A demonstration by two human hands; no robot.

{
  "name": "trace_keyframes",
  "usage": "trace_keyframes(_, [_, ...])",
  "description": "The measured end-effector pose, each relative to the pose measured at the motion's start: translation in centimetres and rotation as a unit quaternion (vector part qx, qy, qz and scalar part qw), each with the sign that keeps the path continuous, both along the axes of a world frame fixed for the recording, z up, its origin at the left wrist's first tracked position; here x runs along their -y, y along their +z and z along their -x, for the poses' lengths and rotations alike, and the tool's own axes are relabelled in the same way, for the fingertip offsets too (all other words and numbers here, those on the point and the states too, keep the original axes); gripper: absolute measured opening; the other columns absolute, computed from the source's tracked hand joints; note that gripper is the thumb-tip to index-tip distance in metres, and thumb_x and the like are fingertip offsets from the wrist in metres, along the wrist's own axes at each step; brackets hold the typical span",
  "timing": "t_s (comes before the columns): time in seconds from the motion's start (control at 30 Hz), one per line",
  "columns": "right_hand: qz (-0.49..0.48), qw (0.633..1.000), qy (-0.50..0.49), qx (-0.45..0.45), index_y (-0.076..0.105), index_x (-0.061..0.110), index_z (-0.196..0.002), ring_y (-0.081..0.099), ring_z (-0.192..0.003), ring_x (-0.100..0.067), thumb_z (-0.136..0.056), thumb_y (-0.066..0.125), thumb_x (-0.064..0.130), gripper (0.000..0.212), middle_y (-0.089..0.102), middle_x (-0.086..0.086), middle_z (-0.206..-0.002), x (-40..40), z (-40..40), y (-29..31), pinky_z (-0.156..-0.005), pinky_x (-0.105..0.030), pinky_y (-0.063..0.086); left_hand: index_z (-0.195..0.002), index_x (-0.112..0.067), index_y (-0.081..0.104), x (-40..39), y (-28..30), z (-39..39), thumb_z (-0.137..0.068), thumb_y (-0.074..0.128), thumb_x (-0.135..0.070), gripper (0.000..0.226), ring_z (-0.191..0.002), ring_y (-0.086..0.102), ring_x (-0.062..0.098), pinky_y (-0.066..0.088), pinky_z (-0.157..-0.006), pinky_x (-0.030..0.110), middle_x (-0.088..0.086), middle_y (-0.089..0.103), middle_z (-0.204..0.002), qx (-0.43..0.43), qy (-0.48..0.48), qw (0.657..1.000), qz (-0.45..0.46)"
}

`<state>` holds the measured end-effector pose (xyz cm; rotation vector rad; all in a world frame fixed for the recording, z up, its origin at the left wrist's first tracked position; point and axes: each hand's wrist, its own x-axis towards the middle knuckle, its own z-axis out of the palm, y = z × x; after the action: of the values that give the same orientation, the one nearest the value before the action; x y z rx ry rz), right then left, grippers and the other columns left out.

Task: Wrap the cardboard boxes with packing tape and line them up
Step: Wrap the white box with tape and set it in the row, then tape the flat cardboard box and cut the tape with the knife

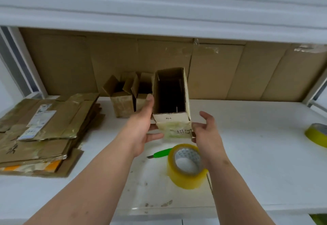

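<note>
An open cardboard box [172, 118], taped around its lower part, is held above the white table, its open top facing me. My left hand [141, 129] grips its left side, thumb up along the wall. My right hand [206, 132] touches its lower right corner with fingers spread. Two more open boxes [122, 104] [142, 101] stand side by side behind it near the cardboard back wall. A roll of yellowish packing tape [185, 168] lies on the table below the held box.
A green utility knife [160, 153] lies left of the tape roll. A stack of flattened cardboard [44, 131] covers the table's left part. Another tape roll [316, 134] sits at the right edge. A white shelf [159, 21] overhangs the table [256, 162].
</note>
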<state>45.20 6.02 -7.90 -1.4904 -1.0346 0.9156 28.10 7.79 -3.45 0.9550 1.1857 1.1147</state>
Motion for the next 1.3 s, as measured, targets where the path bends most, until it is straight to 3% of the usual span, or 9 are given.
trace_keyframes(0.23, [0.022,0.993,0.112,-0.003,0.045,0.039,-0.132,0.064,-0.103,-0.015,-0.086,0.058,0.010,0.056,0.069,0.003,-0.111,-3.7,-2.9,-0.2,-0.091,-0.034,0.051,-0.120,-0.029,0.057,-3.9,0.6,-3.7,-0.077,0.041,-0.079,0.068,-0.104,0.065,0.015,0.056,-0.086,0.031,-0.003,0.068,-0.117,-0.105,-0.046,0.992,-0.044])
trace_keyframes(0.4, [0.061,0.985,0.097,0.130,0.048,0.026,-0.135,0.064,-0.096,-0.018,-0.095,0.062,0.029,0.043,0.068,0.001,-0.113,-7.6,-3.8,-1.8,-0.073,-0.030,0.048,-0.129,-0.033,0.052,-6.1,-1.6,-5.0,-0.069,0.047,-0.082,0.078,-0.124,0.053,0.020,0.045,-0.108,0.042,-0.004,0.056,-0.136,-0.125,-0.087,0.988,-0.023])
trace_keyframes(0.57, [0.087,0.956,0.121,0.254,0.055,0.020,-0.133,0.063,-0.089,-0.021,-0.097,0.054,0.036,0.039,0.063,-0.009,-0.120,-10.4,-3.2,-3.6,-0.054,-0.021,0.040,-0.146,-0.040,0.040,-7.6,-4.2,-4.9,-0.098,0.053,-0.044,0.050,-0.129,0.047,0.021,0.046,-0.101,0.040,-0.004,0.043,-0.151,-0.200,-0.065,0.978,-0.007])
trace_keyframes(0.63, [0.084,0.959,0.117,0.242,0.052,0.019,-0.135,0.063,-0.091,-0.021,-0.099,0.054,0.033,0.039,0.066,-0.007,-0.118,-11.0,-3.0,-3.7,-0.062,-0.026,0.044,-0.145,-0.040,0.040,-7.8,-4.4,-4.7,-0.101,0.051,-0.034,0.046,-0.112,0.054,0.015,0.050,-0.086,0.032,-0.005,0.051,-0.140,-0.186,-0.060,0.981,-0.004])
trace_keyframes(0.77, [0.087,0.980,0.117,0.136,0.037,0.018,-0.143,0.065,-0.102,-0.027,-0.095,0.061,0.026,0.054,0.064,-0.012,-0.121,-12.6,-2.2,-3.5,-0.069,-0.032,0.049,-0.137,-0.042,0.047,-8.1,-4.3,-4.2,-0.100,0.053,-0.024,0.042,-0.100,0.055,0.005,0.048,-0.088,0.032,-0.016,0.063,-0.111,-0.140,-0.035,0.989,-0.005])
trace_keyframes(1.0, [0.104,0.973,0.199,0.051,0.043,0.027,-0.127,0.051,-0.111,-0.021,-0.097,0.051,0.003,0.039,0.057,-0.001,-0.122,-14.0,-1.5,-2.4,-0.088,-0.034,0.038,-0.138,-0.050,0.047,-7.9,-3.9,-3.3,-0.101,0.054,-0.026,0.045,-0.129,0.044,0.008,0.041,-0.104,0.039,-0.023,0.052,-0.138,-0.102,-0.034,0.994,-0.023])
trace_keyframes(1.1, [0.103,0.971,0.208,0.058,0.035,0.023,-0.148,0.048,-0.115,-0.020,-0.096,0.056,0.010,0.057,0.052,0.000,-0.131,-13.9,-0.9,-2.7,-0.091,-0.033,0.035,-0.129,-0.054,0.048,-6.9,-3.8,-2.5,-0.100,0.055,-0.026,0.041,-0.126,0.045,0.009,0.040,-0.102,0.033,-0.019,0.051,-0.134,-0.131,-0.008,0.990,-0.041])
trace_keyframes(1.2, [0.075,0.975,0.184,0.100,0.040,0.017,-0.148,0.047,-0.109,-0.021,-0.096,0.058,0.015,0.055,0.052,-0.004,-0.133,-13.3,0.6,-2.8,-0.087,-0.029,0.034,-0.145,-0.034,0.044,-6.0,-4.1,-0.5,-0.098,0.058,-0.030,0.049,-0.131,0.046,0.017,0.039,-0.098,0.029,-0.012,0.049,-0.140,-0.225,0.044,0.972,-0.061])
trace_keyframes(1.3, [0.043,0.973,0.181,0.139,0.051,0.016,-0.138,0.050,-0.102,-0.022,-0.095,0.057,0.017,0.043,0.055,-0.008,-0.126,-12.0,3.3,-2.0,-0.073,-0.029,0.038,-0.140,-0.032,0.050,-5.0,-3.9,2.2,-0.099,0.054,-0.035,0.041,-0.129,0.050,0.024,0.041,-0.099,0.031,-0.004,0.054,-0.138,-0.346,0.070,0.930,-0.106])
